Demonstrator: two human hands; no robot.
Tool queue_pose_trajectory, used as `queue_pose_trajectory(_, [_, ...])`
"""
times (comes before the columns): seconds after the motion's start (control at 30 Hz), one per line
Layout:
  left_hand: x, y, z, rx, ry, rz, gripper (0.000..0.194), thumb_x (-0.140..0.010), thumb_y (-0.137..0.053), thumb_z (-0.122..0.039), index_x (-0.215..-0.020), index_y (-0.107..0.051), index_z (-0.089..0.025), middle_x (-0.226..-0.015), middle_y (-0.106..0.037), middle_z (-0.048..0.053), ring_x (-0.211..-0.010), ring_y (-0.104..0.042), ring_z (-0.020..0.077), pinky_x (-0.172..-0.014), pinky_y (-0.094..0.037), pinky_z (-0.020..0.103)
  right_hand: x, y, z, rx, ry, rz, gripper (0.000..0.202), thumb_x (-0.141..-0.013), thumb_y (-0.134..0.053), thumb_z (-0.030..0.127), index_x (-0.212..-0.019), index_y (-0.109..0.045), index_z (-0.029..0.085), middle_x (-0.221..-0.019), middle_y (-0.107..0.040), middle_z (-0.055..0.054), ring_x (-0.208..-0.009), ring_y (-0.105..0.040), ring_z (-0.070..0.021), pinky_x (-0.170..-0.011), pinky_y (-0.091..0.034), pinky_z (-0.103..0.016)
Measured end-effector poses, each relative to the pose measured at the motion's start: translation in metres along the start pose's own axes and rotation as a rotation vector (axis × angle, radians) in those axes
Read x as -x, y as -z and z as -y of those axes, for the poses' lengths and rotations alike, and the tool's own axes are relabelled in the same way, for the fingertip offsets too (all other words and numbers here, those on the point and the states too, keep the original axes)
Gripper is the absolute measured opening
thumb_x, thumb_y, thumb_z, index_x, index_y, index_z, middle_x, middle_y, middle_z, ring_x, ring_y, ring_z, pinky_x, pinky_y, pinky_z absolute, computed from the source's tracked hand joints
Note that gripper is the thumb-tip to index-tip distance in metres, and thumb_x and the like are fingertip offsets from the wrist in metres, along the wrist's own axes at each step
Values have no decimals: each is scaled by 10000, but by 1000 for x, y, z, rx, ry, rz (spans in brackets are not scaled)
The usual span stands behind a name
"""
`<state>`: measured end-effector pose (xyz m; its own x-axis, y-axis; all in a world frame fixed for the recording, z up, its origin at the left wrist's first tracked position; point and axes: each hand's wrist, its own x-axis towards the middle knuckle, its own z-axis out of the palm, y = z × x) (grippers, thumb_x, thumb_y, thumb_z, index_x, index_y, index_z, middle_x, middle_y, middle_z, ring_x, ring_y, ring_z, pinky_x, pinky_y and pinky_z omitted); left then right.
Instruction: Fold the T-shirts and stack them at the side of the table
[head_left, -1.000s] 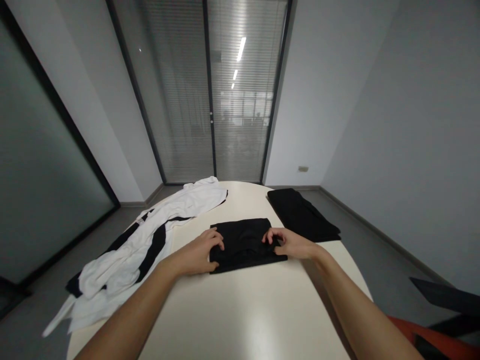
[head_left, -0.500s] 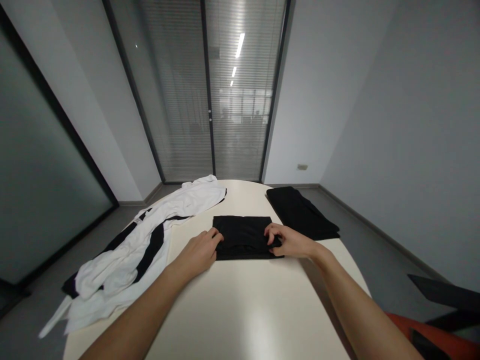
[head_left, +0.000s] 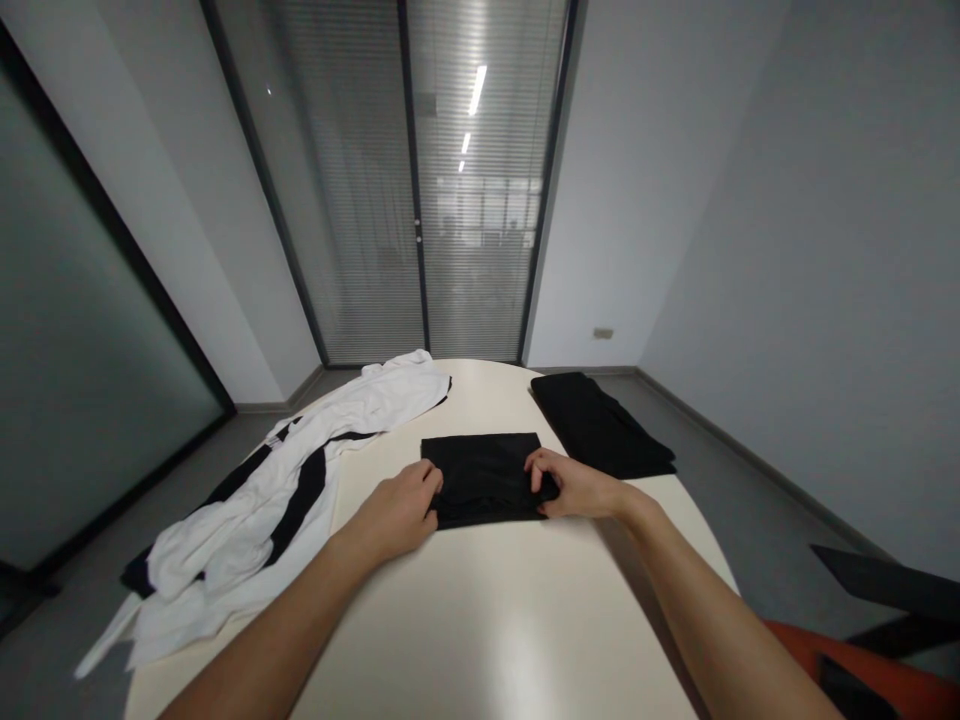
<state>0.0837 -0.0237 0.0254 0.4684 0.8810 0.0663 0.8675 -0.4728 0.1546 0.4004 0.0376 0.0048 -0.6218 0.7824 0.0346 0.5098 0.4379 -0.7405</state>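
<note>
A folded piece of black clothing (head_left: 484, 475) lies as a flat rectangle on the table, between my two hands. My left hand (head_left: 409, 505) grips its left near corner, fingers bent over the top and thumb at the near edge. At the right end, my right hand (head_left: 570, 485) pinches the cloth with curled fingers and thumb. The kind of garment cannot be made out. Just beyond my right hand lies another folded black garment (head_left: 600, 430).
White and black clothes (head_left: 300, 490) are heaped along the left side of the pale round-ended table (head_left: 480, 610), partly hanging over its edge. An orange and black chair (head_left: 847, 660) stands at the lower right. A glass partition with blinds (head_left: 480, 260) rises behind the table.
The folded black garment has shifted slightly left, its left end a little nearer to me. My left thumb has moved to the near corner. My right hand keeps its grip.
</note>
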Motion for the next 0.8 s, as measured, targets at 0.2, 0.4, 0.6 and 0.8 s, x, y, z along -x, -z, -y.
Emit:
queue_pose_trajectory(0.2, [-6, -6, -22, -175, 193, -6, 344, -858, -450, -77, -1171, -559, -170, -1204, -579, 158, -1082, -561, 319, -711, -519, 374, -5, -4, -3, 36, 92, -74, 278, -634, -704, 129, -885, -611, 205, -1184, -549, -65, -1069, -575, -212, -950, -461, -353])
queue_pose_trajectory(0.4, [-14, -11, -16, -149, 209, -85, 295, -906, -440, -91, -1157, -565, -181, -1209, -592, 149, -1133, -536, 312, -734, -525, 363, -8, -3, 10, 366, 128, -179, 343, -637, -780, 236, -961, -668, 230, -1276, -573, -96, -1438, -281, -386, -1184, -147, -606])
queue_pose_trajectory(0.6, [-16, -17, -10, -119, 240, -85, 209, -967, -393, -140, -1097, -552, -180, -1091, -655, 125, -1011, -631, 267, -784, -498, 352, -19, -28, 36, 438, 267, -177, 652, -761, -763, 375, -1363, -546, 247, -1431, -523, -114, -1445, -293, -349, -1172, -264, -536])
queue_pose_trajectory(0.8, [-16, -18, -9, -83, 234, -55, 195, -986, -412, -179, -1154, -511, -167, -1119, -667, 125, -966, -684, 250, -808, -501, 339, -26, -46, 41, 490, 237, -206, 550, -823, -699, 283, -1349, -558, 203, -1362, -568, -119, -1272, -492, -290, -1070, -427, -478])
